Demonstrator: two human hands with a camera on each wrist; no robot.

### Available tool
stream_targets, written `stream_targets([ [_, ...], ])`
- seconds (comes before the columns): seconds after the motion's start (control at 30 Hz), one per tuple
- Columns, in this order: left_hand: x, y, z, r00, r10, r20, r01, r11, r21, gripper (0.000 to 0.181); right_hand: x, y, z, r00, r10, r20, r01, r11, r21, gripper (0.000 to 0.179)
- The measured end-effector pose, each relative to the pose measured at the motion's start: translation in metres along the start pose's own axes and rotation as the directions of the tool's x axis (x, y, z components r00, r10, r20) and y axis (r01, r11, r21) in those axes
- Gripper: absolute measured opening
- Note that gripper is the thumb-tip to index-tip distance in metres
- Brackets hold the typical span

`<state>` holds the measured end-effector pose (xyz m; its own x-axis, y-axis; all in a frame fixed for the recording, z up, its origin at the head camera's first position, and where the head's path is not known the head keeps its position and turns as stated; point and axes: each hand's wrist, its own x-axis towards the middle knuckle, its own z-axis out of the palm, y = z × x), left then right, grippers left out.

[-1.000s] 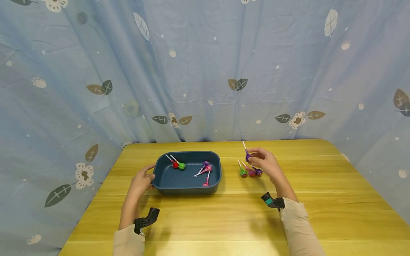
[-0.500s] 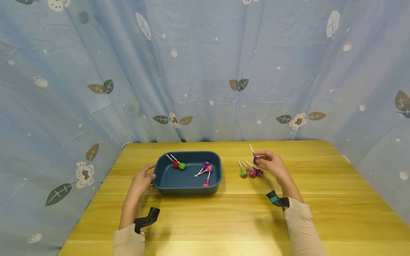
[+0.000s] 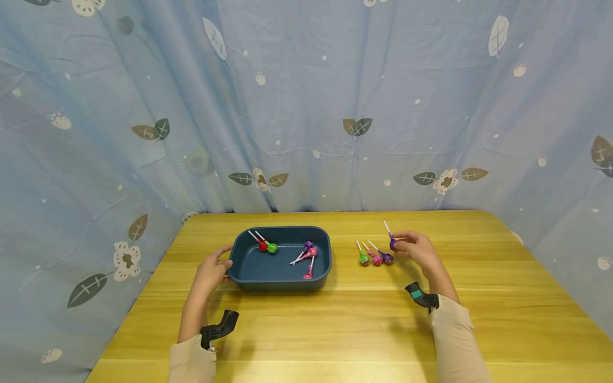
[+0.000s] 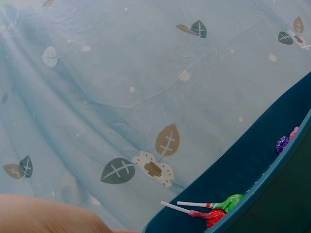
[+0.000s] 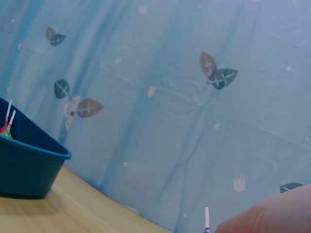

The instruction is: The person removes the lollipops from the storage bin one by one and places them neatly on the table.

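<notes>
A purple-wrapped lollipop is pinched by its candy end between the thumb and fingers of my right hand, white stick pointing up and leftward. Just left of it, a green lollipop, a pink lollipop and another purple lollipop lie in a row on the table. My left hand grips the left end of a dark blue tub, thumb at the rim. Inside the tub, a red lollipop and a green one lie at the left; several pink and purple ones lie at the right.
The wooden table carries everything and ends at a blue patterned curtain behind. A black wrist camera mount sits on the left forearm, a similar mount on the right.
My right hand has moved rightward and lower with the purple lollipop, from above the row to its right side. The left hand and the tub have stayed in place.
</notes>
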<state>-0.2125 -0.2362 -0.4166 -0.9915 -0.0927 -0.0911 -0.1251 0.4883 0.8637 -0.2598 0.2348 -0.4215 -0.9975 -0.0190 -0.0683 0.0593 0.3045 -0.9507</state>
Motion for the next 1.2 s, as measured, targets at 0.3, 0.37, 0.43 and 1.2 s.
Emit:
stream_targets([
  [0.3, 0.0, -0.001, 0.0, 1.0, -0.007, 0.0, 0.007, 1.0, 0.004, 0.047, -0.001, 0.006, -0.003, 0.997, 0.071, -0.011, -0.071, 0.996, -0.055, 0.037],
  [0.37, 0.0, -0.001, 0.0, 1.0, -0.007, 0.001, 0.007, 1.0, 0.002, 0.047, -0.001, 0.007, -0.004, 0.996, 0.09, -0.02, -0.091, 0.994, -0.068, 0.036],
  [0.43, 0.0, -0.001, 0.0, 1.0, -0.006, 0.001, 0.006, 1.0, 0.002, 0.047, -0.001, 0.009, -0.004, 0.994, 0.11, -0.028, -0.112, 0.991, -0.077, 0.035],
  [1.2, 0.001, -0.002, 0.001, 1.0, -0.014, -0.003, 0.014, 1.0, -0.009, 0.048, 0.007, 0.021, 0.0, 0.987, 0.146, -0.065, -0.157, 0.966, -0.204, 0.029],
])
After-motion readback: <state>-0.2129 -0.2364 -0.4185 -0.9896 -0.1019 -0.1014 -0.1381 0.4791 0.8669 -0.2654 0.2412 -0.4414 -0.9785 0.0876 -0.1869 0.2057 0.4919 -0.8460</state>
